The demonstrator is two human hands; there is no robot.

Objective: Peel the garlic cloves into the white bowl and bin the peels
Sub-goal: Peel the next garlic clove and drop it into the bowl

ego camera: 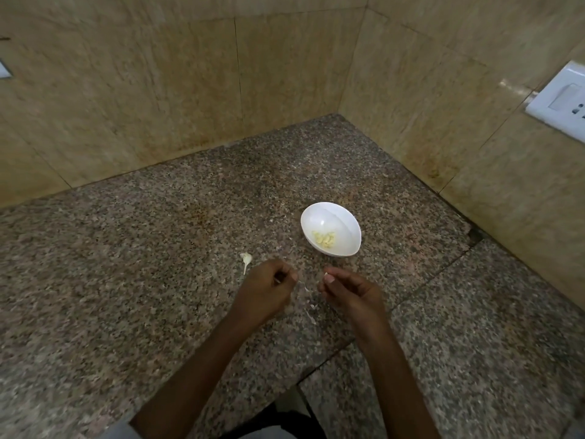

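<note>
A white bowl [330, 228] sits on the granite counter [158, 248] with several peeled yellowish garlic cloves [324, 239] in its bottom. Just in front of it, my right hand [348, 293] pinches a small garlic clove [326, 275] at its fingertips. My left hand [267, 288] is curled, and a thin pale strip of peel [305, 288] trails from it towards the right hand. What is left of the garlic bulb, with its stalk [246, 259], lies on the counter left of my left hand. A few peel scraps [311, 307] lie between my hands.
Tiled walls meet in a corner behind the bowl. A white switch and socket plate [560, 101] is on the right wall. The counter's front edge runs below my forearms, with a seam in the stone to the right.
</note>
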